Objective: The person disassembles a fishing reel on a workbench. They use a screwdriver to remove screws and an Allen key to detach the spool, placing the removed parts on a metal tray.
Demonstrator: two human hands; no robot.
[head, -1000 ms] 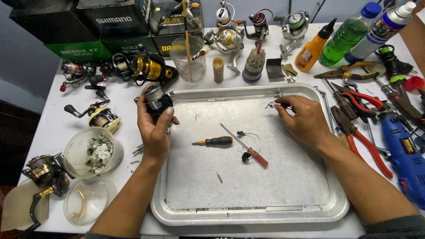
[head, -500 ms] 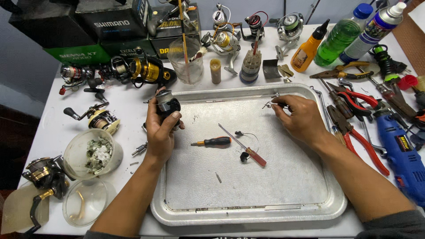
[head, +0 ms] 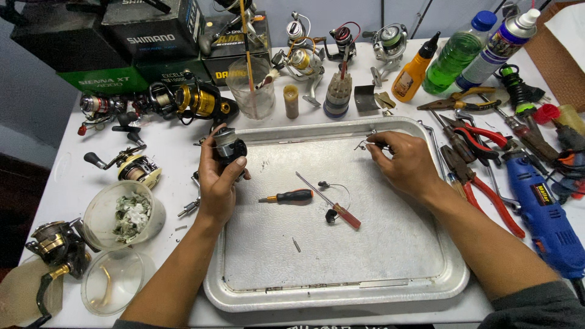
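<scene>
Head view looks down on a dark reel body (head: pixel 230 146), held upright at the upper left corner of a metal tray (head: pixel 341 292). The left hand (head: pixel 218 183) grips it, fingers curled around its sides and the thumb pressed on its front. At the tray's upper rim the right hand (head: pixel 407 163) pinches a small bent wire part (head: pixel 365 143) between thumb and forefinger, the other fingers curled loosely.

On the tray floor between the hands lie a black-and-orange screwdriver (head: pixel 287 197), a red-handled screwdriver (head: pixel 332 202) set slantwise, and a thin wire bail (head: pixel 336 194) touching it. A small pin (head: pixel 295 245) lies apart, nearer the person.

The tray sits on a white counter (head: pixel 177 146). Right of it are red-handled pliers (head: pixel 481 189) and a blue power drill (head: pixel 545 216). To the left stand a tub of small parts (head: pixel 125 213) and several fishing reels (head: pixel 183 100).
</scene>
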